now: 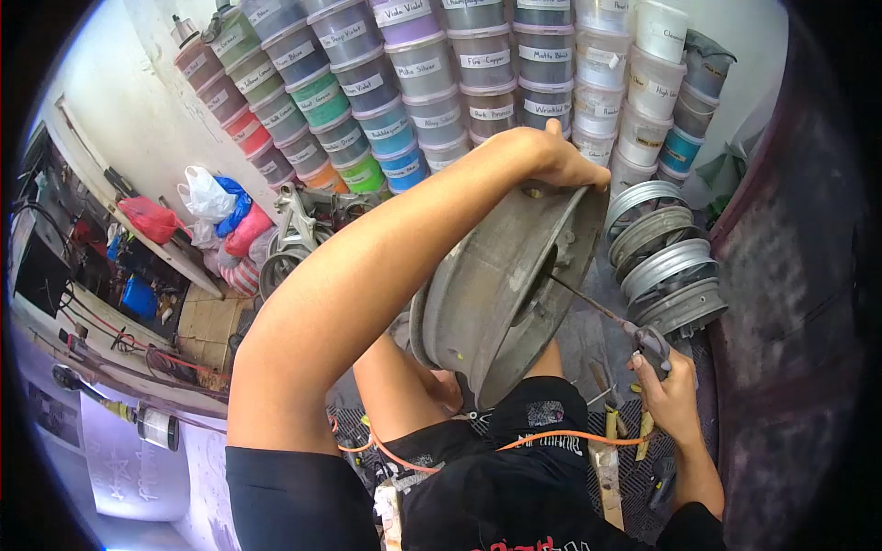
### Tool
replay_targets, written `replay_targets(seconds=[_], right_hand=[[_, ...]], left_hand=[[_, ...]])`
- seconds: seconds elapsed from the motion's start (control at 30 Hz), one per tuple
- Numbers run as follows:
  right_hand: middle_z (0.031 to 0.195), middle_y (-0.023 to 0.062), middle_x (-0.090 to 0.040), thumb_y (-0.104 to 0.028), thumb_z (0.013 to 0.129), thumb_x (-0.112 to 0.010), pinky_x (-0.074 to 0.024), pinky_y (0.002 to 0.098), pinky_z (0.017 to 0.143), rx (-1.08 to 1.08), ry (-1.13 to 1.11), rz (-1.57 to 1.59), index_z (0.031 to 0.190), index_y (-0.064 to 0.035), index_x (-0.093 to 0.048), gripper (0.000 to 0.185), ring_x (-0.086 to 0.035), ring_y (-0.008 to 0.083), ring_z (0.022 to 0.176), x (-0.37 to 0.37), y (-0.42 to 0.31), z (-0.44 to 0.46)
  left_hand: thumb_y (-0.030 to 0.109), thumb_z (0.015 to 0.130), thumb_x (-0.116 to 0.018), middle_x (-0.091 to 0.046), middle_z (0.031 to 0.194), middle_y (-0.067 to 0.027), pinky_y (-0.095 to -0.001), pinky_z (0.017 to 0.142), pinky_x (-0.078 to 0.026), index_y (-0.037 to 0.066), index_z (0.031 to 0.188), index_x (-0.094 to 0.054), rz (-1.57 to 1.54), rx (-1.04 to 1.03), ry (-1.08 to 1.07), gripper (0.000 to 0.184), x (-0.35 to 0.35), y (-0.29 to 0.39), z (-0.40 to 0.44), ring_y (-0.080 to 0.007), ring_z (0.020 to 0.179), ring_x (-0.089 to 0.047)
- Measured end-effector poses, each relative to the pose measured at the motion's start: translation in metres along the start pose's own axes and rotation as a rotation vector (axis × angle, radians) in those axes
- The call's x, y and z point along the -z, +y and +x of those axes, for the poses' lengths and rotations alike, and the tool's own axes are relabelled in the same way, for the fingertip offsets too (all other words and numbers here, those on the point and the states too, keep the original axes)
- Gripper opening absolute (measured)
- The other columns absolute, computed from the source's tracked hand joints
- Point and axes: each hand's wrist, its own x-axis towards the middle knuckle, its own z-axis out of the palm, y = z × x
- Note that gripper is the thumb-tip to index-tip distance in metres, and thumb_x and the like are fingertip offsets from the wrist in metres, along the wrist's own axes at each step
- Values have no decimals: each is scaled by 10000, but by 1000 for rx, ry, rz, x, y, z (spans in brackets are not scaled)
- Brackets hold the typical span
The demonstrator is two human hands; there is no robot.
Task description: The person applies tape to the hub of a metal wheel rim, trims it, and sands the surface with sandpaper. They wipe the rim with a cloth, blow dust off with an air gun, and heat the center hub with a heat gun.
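Observation:
A grey, dull metal wheel rim [501, 275] is tilted on its edge above the person's lap. My left hand [559, 158] grips the rim at its upper edge, fingers bent over it. In my right hand [669, 381], at the lower right, is a grey air blow gun [650, 347] with a long thin nozzle. The nozzle's tip points into the rim's open side, close to its inner part; whether it touches is unclear. An orange hose [570, 434] runs across the lap below the rim.
Stacks of labelled tubs [432, 69] line the back wall. Several rims [666, 262] are piled at the right, beside a dark panel [799, 275]. Plastic bags [243, 225] and metal parts [299, 220] sit at the left. Tools and wooden pieces [606, 477] lie on the floor mat.

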Motion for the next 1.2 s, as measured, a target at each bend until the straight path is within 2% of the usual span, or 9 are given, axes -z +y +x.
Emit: replay_targets(seconds=[0.07, 0.2, 0.37, 0.5, 0.63, 0.67, 0.9, 1.03, 1.2], right_hand=[[795, 164, -688, -135, 911, -650, -500, 359, 666, -4, 1, -14, 1035, 69, -652, 239, -678, 241, 725, 1, -5, 0], [805, 170, -694, -116, 905, -650, -504, 365, 685, -26, -60, 7, 1056, 72, -653, 241, -685, 254, 744, 2, -3, -4], [771, 133, -686, -102, 903, -643, -494, 328, 643, -35, -34, 6, 1097, 60, -664, 254, -655, 179, 686, 7, -7, -7], [682, 57, -647, -155, 955, -617, -358, 254, 364, -34, 64, 170, 907, 56, -634, 217, -497, 69, 409, 5, 2, -5], [792, 87, -665, -177, 962, -605, -363, 239, 352, -224, -13, 343, 975, 46, -609, 223, -483, 82, 388, 3, 13, 5], [787, 71, -674, -175, 959, -610, -383, 244, 347, -237, -84, 406, 1095, 31, -647, 249, -492, 76, 398, 6, 18, 10], [819, 138, -675, -218, 942, -630, -380, 257, 322, -342, -294, 694, 972, 45, -613, 265, -451, 98, 370, 4, 45, 20], [837, 142, -641, -279, 956, -623, -361, 251, 304, -284, -134, 1025, 1040, 23, -562, 319, -413, 95, 358, -5, 62, 22], [828, 122, -636, -296, 976, -595, -359, 246, 294, -362, 1, 876, 1034, -6, -552, 299, -406, 87, 343, -14, 72, 15]], left_hand=[[687, 747, -607, -287, 1499, -381, -403, 1145, -284, -219, 1449, -139, -31, 44, -20, 1238, 2, 8, -12, -423, 1416, -330], [693, 761, -583, -169, 1548, -371, -429, 1159, -256, -64, 1480, -315, -10, 9, -17, 1078, 0, 5, -5, -439, 1434, -285], [710, 771, -547, -71, 1580, -348, -466, 1172, -220, 113, 1458, -470, 11, -33, -51, 913, -1, 3, 2, -461, 1442, -249], [702, 776, -547, -107, 1570, -356, -464, 1169, -227, 93, 1462, -457, 10, -42, -19, 921, 1, 3, -7, -460, 1439, -257], [691, 772, -561, -132, 1561, -363, -473, 1156, -251, 87, 1463, -453, 32, -39, -23, 924, 0, 2, -4, -463, 1428, -279], [689, 770, -567, -139, 1559, -365, -476, 1152, -259, 83, 1462, -452, 45, -36, -17, 927, 0, 1, -3, -464, 1424, -287], [680, 754, -596, -212, 1531, -372, -468, 1120, -309, -63, 1419, -431, -36, -77, 8, 1011, 1, 2, -15, -467, 1385, -358], [657, 735, -623, -297, 1495, -374, -459, 1108, -323, -150, 1441, -297, -63, -20, 9, 1121, 5, 7, -25, -450, 1371, -389], [640, 718, -643, -411, 1421, -380, -445, 1093, -341, -206, 1444, -164, -79, 14, 20, 1214, 5, 7, -26, -432, 1347, -430]])
